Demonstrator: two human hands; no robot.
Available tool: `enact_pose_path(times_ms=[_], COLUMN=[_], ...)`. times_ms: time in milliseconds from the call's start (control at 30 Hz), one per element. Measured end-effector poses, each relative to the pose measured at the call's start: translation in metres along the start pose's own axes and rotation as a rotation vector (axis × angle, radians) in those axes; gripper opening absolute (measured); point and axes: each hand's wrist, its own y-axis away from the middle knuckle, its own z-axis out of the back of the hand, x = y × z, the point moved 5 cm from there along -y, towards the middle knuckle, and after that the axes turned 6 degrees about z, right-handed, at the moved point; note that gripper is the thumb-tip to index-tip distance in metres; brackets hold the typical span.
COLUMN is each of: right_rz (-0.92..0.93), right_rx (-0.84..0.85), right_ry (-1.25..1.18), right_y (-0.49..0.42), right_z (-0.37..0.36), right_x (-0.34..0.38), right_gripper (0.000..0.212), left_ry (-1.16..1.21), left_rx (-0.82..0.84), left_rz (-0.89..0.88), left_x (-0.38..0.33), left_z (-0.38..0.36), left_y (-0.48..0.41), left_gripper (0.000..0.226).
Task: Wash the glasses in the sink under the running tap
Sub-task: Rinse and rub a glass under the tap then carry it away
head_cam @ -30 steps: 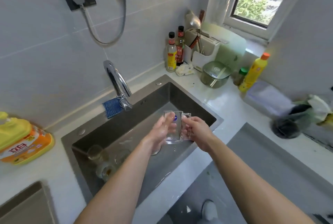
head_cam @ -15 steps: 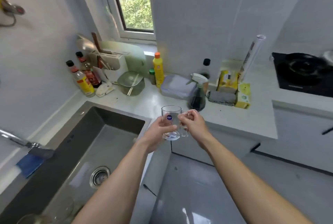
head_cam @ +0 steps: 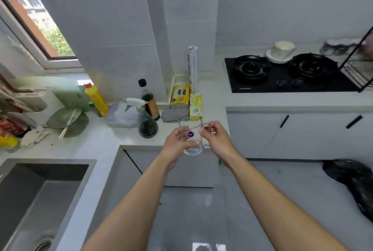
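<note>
Carried rightward, away from the sink [head_cam: 30, 190], the glass mug [head_cam: 193, 150] hangs upright above the floor, just off the desk [head_cam: 96, 141] corner; left grip [head_cam: 174, 147] curls round its wall; right grip [head_cam: 217, 139] pinches the handle; probably light, rigid, wet-slippery, breakable; handle-plus-body hold seems safest.

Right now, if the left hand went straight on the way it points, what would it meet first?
The left hand grips the glass, so that leads. Past it, likely the counter edge, then the grey sponge. Depth is unclear from this one view.
</note>
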Motion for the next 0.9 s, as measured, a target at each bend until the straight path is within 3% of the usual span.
enact_pose_path(times_ms=[133, 233, 333, 467, 567, 767, 900], right_rz=[-0.027, -0.045, -0.062, -0.025, 0.002, 0.017, -0.014], right_rx=[-0.06, -0.099, -0.168, -0.279, -0.299, -0.338, -0.358], right_ry=[-0.039, -0.067, -0.025, 0.146, 0.286, 0.484, 0.61], right_y=[-0.005, -0.004, -0.005, -0.009, -0.022, -0.058, -0.083], right_z=[0.056, 0.093, 0.129, 0.182, 0.223, 0.298, 0.342], right_x=[-0.011, -0.017, -0.025, -0.032, -0.033, -0.033, -0.045], right_gripper=[0.024, 0.043, 0.06, 0.04, 0.028, 0.04, 0.052], left_ry=[-0.026, -0.039, -0.058, -0.124, -0.172, -0.216, -0.221], left_rx=[0.042, 0.082, 0.138, 0.2, 0.265, 0.392, 0.479], left_rz=[0.0, 0.026, 0.046, 0.039, 0.022, 0.045, 0.089], left_x=[-0.003, -0.006, -0.012, -0.019, -0.031, -0.058, -0.07], left_z=[-0.058, -0.099, -0.142, -0.202, -0.248, -0.336, -0.391], left_y=[-0.017, -0.03, -0.046, -0.074, -0.098, -0.153, -0.19], left_gripper=[0.07, 0.075, 0.065, 0.07, 0.058, 0.076, 0.07])
